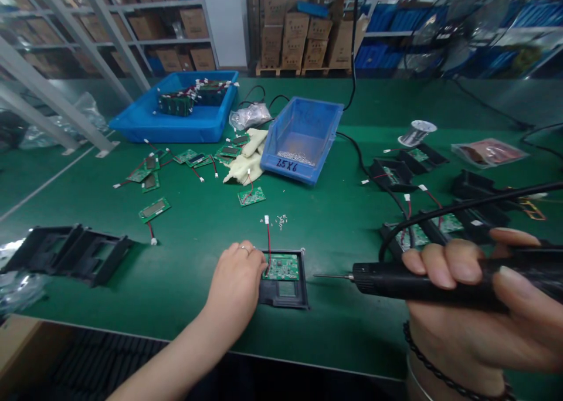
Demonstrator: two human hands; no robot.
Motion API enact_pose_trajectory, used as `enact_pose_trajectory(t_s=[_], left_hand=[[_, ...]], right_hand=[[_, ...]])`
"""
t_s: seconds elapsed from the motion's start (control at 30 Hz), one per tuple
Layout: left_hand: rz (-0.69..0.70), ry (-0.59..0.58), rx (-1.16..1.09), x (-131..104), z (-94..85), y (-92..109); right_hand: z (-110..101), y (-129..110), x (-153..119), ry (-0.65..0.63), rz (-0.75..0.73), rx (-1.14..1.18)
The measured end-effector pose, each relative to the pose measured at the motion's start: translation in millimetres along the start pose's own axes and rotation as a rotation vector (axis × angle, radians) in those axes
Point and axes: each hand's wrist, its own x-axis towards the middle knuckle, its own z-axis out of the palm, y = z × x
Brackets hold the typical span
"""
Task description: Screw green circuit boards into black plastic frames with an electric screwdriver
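Observation:
My left hand [237, 275] is closed over the left side of a black plastic case [303, 289], fingertips at the left edge of the green circuit board [284, 267] inside it. Whatever those fingers pinch is hidden. A red and black wire with a white connector [266, 219] runs from the board past the case's far edge. My right hand [466, 289] is wrapped round a black electric screwdriver [396, 281]. Its thin bit points left, a short way right of the case and apart from it. Tiny screws [281, 220] lie scattered beyond the case.
A blue bin [288, 171] of small screws and a blue tray [171, 132] of boards stand farther back. Loose boards [153, 209] lie left; black cases [92, 254] lie at far left, others [391, 175] at right. A solder spool [417, 133] and black cable [475, 200] are right.

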Motion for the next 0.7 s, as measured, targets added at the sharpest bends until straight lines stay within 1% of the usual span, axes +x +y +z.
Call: enact_pose_trajectory(t_s=[0.1, 0.23, 0.37, 0.43, 0.53, 0.63, 0.7], left_hand=[[-0.022, -0.086, 0.072, 4, -1.8, 5], [-0.136, -0.217, 0.125, 7, -6.3, 15], [-0.243, -0.285, 0.148, 8, -12.6, 22], [-0.256, -0.293, 0.16, 8, -13.9, 22], [-0.225, -0.284, 0.194, 10, -13.0, 22], [-0.146, -0.252, 0.232, 11, -9.6, 25], [-0.084, -0.198, 0.251, 10, -6.3, 28]], right_hand=[[0, 0, 0, 0.0, 0.006, 0.015], [2, -2, -1, -0.021, 0.038, 0.041], [4, -2, -1, -0.027, 0.047, 0.044], [4, -1, -1, -0.028, 0.046, 0.037], [5, 0, -1, -0.033, 0.046, 0.028], [5, 1, -2, -0.033, 0.05, 0.016], [5, 1, -3, -0.035, 0.055, 0.009]])
